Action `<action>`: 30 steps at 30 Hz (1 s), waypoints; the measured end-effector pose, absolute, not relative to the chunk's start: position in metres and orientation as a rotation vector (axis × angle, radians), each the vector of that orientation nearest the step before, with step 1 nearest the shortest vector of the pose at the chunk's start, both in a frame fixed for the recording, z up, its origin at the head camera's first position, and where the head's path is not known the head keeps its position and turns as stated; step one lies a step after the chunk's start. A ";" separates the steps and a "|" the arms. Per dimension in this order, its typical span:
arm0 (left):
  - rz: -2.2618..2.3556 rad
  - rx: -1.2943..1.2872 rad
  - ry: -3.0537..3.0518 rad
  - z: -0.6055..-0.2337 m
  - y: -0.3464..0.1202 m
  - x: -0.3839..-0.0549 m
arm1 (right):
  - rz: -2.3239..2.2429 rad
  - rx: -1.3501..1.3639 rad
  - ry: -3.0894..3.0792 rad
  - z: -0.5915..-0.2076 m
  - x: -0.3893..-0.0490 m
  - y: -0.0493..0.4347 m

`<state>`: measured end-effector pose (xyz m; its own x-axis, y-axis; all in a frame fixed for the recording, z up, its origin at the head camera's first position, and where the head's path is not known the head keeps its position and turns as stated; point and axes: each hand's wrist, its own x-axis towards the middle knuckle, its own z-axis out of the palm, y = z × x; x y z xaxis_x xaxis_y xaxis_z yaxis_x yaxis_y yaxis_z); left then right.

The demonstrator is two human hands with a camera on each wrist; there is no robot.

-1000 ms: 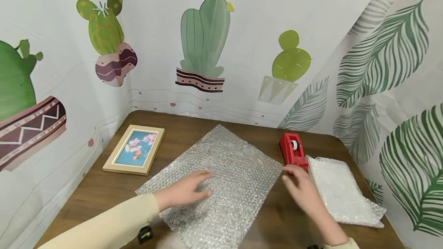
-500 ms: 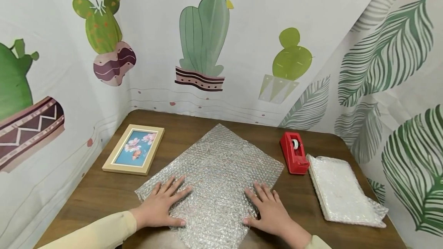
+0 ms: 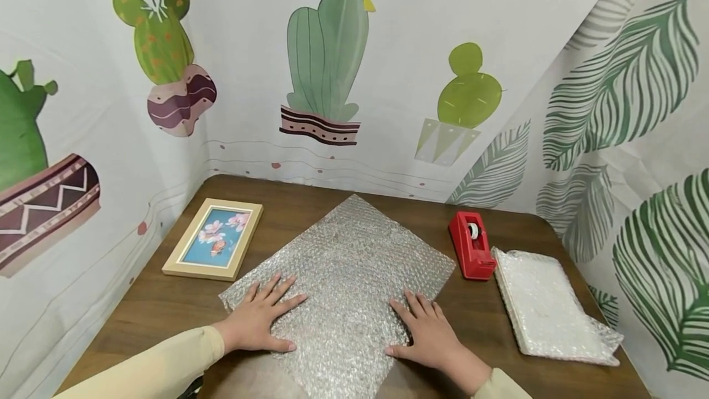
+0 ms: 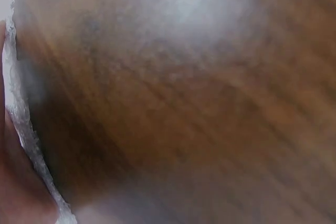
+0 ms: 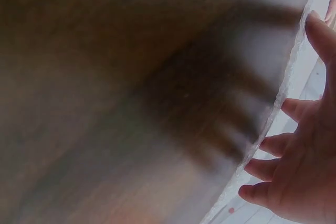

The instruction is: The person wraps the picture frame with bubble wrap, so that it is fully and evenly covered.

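Observation:
A sheet of bubble wrap [image 3: 343, 276] lies flat on the brown table, one corner aimed at the back wall. My left hand [image 3: 260, 319] rests on its left side with fingers spread. On the right edge my right hand [image 3: 426, 331] lies likewise, fingers spread and straight. In the right wrist view the fingers [image 5: 262, 169] touch the thin edge of the bubble wrap [image 5: 281, 85]. The left wrist view shows mostly blurred tabletop, with the edge of the bubble wrap [image 4: 23, 114] and a bit of the hand at its left.
A framed flower picture [image 3: 213, 239] lies at the left of the table [image 3: 133, 331]. To the right stands a red tape dispenser [image 3: 472, 245], beside a flat bubble-wrapped packet [image 3: 554, 306]. A cactus-printed cloth [image 3: 399, 72] hangs behind.
Both hands were raised above the bubble wrap a second ago, the right near the tape dispenser. They came down onto its two sides and have stayed there for the last half second.

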<state>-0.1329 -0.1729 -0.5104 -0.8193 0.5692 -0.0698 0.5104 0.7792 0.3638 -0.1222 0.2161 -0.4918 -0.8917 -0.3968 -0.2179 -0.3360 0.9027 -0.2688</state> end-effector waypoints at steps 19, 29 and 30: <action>0.508 0.820 2.780 -0.510 -0.171 -0.135 | -0.396 -0.554 2.830 -0.487 -0.128 0.216; 0.451 0.805 2.750 -0.499 -0.169 -0.141 | -0.413 -0.556 2.738 -0.472 -0.141 0.214; 0.444 0.812 2.751 -0.497 -0.168 -0.143 | -0.434 -0.556 2.722 -0.469 -0.144 0.214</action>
